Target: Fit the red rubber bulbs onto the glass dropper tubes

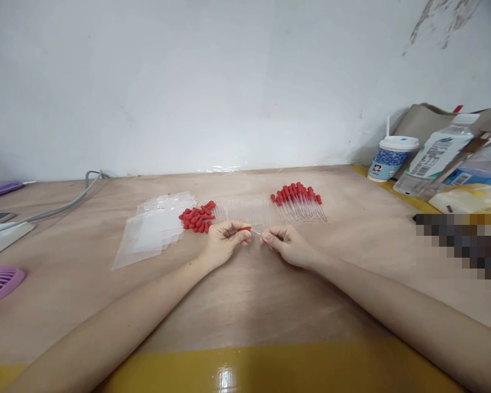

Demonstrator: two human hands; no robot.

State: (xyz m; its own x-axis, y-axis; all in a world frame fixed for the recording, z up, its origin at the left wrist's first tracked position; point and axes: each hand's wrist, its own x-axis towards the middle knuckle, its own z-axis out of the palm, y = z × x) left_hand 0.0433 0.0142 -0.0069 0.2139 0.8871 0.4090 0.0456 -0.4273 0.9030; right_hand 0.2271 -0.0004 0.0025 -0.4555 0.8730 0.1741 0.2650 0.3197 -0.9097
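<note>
Since a narrow pinch prob keeps small stuff steady, L hand [228,240] grips a red bulb [244,229] & R hand [284,243] a thin clear tube [255,232] btwn them, w/ loose bulbs [197,218] and bare tubes [243,212] just beyond, prob for easy reach imo.

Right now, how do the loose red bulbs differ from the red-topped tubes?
The loose red bulbs are short and red all over; the red-topped tubes are longer, red only at one end and clear below.
The loose red bulbs lie heaped, pointing in various directions; the red-topped tubes lie roughly side by side, red ends toward the wall.
Shared: similar red parts, both groups lying on the table.
</note>
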